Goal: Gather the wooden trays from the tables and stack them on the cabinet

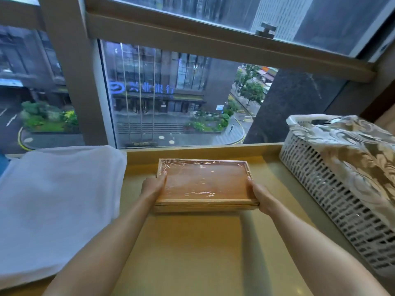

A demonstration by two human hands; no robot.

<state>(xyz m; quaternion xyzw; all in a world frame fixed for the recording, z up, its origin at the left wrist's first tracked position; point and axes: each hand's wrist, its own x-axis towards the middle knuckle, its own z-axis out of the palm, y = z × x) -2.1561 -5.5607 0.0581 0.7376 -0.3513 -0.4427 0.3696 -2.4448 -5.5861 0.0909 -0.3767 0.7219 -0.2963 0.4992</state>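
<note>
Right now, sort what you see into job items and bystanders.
Job: wooden trays, stacked and film-wrapped; left hand and right hand gripping their ends; cabinet top.
Bystanders: folded white cloth on the left; white basket holding patterned fabric on the right.

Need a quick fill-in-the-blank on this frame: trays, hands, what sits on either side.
1. Both hands, left hand and right hand, grip the stack of wooden ____ by its short sides.
2. The trays are covered in clear plastic ____.
3. To the stack's left lies a folded ____ cloth.
4. The patterned fabric lies in a white ____.

Missing words: trays; wrap; white; basket
</note>
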